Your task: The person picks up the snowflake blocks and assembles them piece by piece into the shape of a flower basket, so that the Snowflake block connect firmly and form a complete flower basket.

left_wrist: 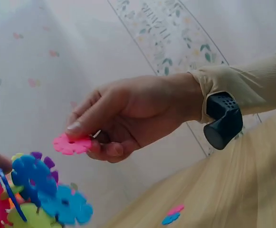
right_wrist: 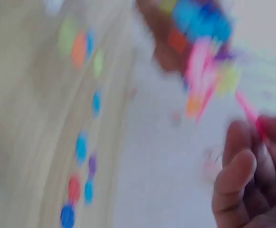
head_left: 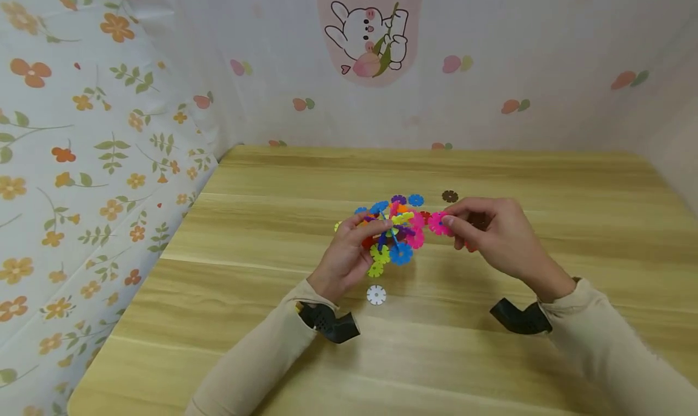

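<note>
My left hand [head_left: 349, 255] grips a cluster of joined, notched plastic discs in blue, pink, yellow-green, purple and orange [head_left: 400, 254]. Between the thumb and fingers of my right hand [head_left: 498, 237] is a single pink disc [head_left: 438, 223], held just right of the cluster. In the left wrist view, the pink disc [left_wrist: 72, 144] lies nearly flat in the right hand's pinch [left_wrist: 133, 114], apart from the blue discs [left_wrist: 65, 204] of the cluster. The right wrist view is blurred; the pink disc [right_wrist: 250, 111] shows edge-on near the cluster [right_wrist: 202, 61].
A white disc [head_left: 376, 295] lies on the wooden table [head_left: 436, 355] in front of the cluster, and a brown disc [head_left: 449, 196] lies behind the right hand. More loose discs, among them a blue one [head_left: 416, 200], are on the table behind the cluster. A patterned curtain [head_left: 262, 101] hangs behind.
</note>
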Demonstrator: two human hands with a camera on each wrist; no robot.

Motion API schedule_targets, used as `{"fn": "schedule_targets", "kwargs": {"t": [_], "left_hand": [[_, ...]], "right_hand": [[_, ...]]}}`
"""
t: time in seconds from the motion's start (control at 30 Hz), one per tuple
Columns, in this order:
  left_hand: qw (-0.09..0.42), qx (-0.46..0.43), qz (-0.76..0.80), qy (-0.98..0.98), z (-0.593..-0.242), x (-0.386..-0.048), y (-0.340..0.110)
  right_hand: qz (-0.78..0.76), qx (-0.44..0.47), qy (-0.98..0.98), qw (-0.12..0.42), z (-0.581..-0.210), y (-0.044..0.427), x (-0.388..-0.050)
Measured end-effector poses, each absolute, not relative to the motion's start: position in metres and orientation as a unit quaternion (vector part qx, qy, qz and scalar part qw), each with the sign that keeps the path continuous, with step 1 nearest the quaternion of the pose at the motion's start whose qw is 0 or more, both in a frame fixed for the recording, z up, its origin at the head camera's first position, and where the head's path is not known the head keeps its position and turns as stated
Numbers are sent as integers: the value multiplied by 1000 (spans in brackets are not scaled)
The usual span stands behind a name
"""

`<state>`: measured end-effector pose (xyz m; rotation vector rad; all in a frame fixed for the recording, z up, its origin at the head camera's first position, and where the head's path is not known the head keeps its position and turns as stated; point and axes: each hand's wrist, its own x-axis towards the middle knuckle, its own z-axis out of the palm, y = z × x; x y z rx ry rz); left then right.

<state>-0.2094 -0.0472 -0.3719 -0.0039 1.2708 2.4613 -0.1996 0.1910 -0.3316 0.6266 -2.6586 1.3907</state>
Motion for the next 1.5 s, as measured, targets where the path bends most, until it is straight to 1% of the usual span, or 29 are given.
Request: {"fn": "schedule_targets", "kwargs": {"t": [0.2, 0.43, 0.6, 0.7, 0.87, 0.9, 1.13, 1.23, 1.33, 1.4, 1.47, 1.5], "left_hand": [[156, 19, 872, 464, -365, -205, -44], [160, 58, 850, 498, -361, -201, -42], [155, 73, 839, 516, -358, -197, -41], [140, 89, 823, 544, -356, -195, -40], [109, 110, 788, 595, -355, -193, -40], [105, 112, 783, 602, -356, -193, -41], [86, 126, 760, 632, -359, -190, -45], [86, 132, 747, 646, -360, -190, -43], [89, 138, 740, 652, -362, -190, -42], [95, 133, 742, 650, -363, -192, -42], [105, 121, 755, 635, -364, -194, -42], [111, 112, 767, 622, -364, -196, -42]], "right_hand": [[497, 184, -844, 81, -323, 164, -179], [493, 178, -838, 151, -325, 156, -171], [508, 174, -827, 166, -324, 157, -164], [504, 178, -825, 182, -323, 158, -160], [471, 204, -825, 237, -326, 158, -155], [468, 208, -825, 241, -327, 157, -155], [489, 223, -815, 217, -334, 154, -158], [489, 227, -815, 211, -336, 155, -159], [490, 228, -818, 194, -338, 156, -162], [496, 230, -821, 164, -338, 158, -166], [515, 233, -818, 104, -338, 165, -175], [527, 233, -815, 62, -338, 170, -182]]}}
